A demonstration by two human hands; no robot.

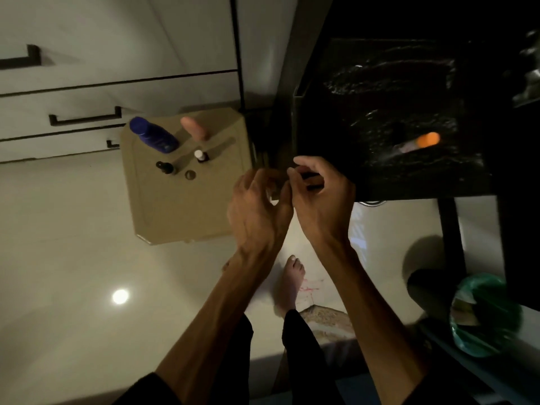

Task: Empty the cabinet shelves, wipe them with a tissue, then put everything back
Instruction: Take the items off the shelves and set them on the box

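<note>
The tan square plastic stool top (187, 200) is carrying a deep blue plastic bottle (153, 135), a pale pink tube (195, 128) and a white-capped small dark bottle (200, 155). The glossy black textured cabinet shelf (394, 112) is showing an orange-capped tube (418, 142). The green plastic bag (485, 314) is sitting against cream floor tiles (73, 244).

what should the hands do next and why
Probably set the small dark item pinched by the right hand on the beige stool, beside the blue bottle, then fetch the orange-capped tube lying on the black shelf. The left hand seems empty.

Glossy tiled floor (73, 244), matt cardboard box (187, 206) — smooth plastic blue bottle (153, 135), crinkled shiny black shelf liner (388, 112)
</note>
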